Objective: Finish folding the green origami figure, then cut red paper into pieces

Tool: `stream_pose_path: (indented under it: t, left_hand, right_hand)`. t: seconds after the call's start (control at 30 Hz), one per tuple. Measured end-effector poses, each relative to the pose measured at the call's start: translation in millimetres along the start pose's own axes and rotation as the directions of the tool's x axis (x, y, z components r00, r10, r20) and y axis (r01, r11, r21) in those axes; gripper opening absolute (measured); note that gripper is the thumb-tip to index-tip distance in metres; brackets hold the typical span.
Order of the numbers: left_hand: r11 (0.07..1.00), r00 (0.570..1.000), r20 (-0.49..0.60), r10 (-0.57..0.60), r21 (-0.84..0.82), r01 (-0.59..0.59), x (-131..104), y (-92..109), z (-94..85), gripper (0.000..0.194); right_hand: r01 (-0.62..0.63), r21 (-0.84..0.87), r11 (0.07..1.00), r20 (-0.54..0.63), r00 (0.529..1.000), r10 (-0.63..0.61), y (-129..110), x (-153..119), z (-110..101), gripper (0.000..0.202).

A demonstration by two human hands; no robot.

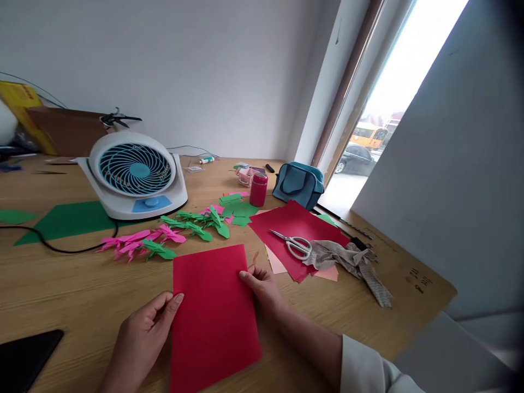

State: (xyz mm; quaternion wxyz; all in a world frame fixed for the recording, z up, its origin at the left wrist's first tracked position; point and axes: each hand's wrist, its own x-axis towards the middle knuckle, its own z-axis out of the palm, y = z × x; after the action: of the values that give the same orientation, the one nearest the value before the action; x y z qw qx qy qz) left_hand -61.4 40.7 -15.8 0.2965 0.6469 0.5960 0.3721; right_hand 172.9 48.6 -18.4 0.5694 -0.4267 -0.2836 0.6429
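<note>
Between my two hands a sheet of red paper [213,322] is held up at a tilt over the table. My left hand [149,327] pinches its left edge, thumb in front and fingers behind. On the opposite edge, my right hand [262,286] grips the sheet the same way, its fingers partly hidden. White-handled scissors [298,247] lie to the right on a stack of larger red sheets [286,224], beside a crumpled grey cloth [347,259]. Beyond the held sheet are several folded green paper pieces [198,229] and pink paper pieces [141,238].
A white and blue fan [139,172] stands at the back left on green paper [65,218], its black cord [61,250] crossing the table. A red canister [258,190] and a blue bag [298,185] stand at the back. A dark flat object [30,355] lies front left.
</note>
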Motion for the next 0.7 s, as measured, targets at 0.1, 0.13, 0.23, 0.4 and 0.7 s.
stream_pose_path:
  t: [0.1, 0.13, 0.23, 0.4, 0.7]
  left_hand:
    - [1.0, 1.0, -0.001, -0.015, 0.0, 0.015, -2, -1, 0.9, 0.051]
    - [1.0, 1.0, 0.001, -0.018, -0.005, 0.018, -3, 0, 1.6, 0.051]
    - [0.999, 0.999, 0.02, -0.031, -0.017, 0.031, -7, 2, 3.6, 0.052]
    - [0.995, 0.994, 0.044, -0.097, 0.033, 0.095, -13, -2, 2.2, 0.05]
    - [0.944, 0.991, -0.015, -0.13, 0.305, 0.128, -18, -26, 7.2, 0.039]
  right_hand:
    - [0.027, -0.006, 1.0, 0.015, 1.0, -0.027, 3, 4, 0, 0.048]
    - [0.032, -0.005, 0.999, 0.013, 0.999, -0.031, 4, 6, -1, 0.048]
    - [0.025, -0.016, 1.0, -0.01, 1.0, -0.026, 5, 9, -2, 0.048]
    - [0.095, -0.16, 0.982, 0.002, 0.995, -0.096, 2, 16, -4, 0.047]
    - [0.424, -0.737, 0.526, 0.138, 0.857, -0.497, -3, 15, -6, 0.027]
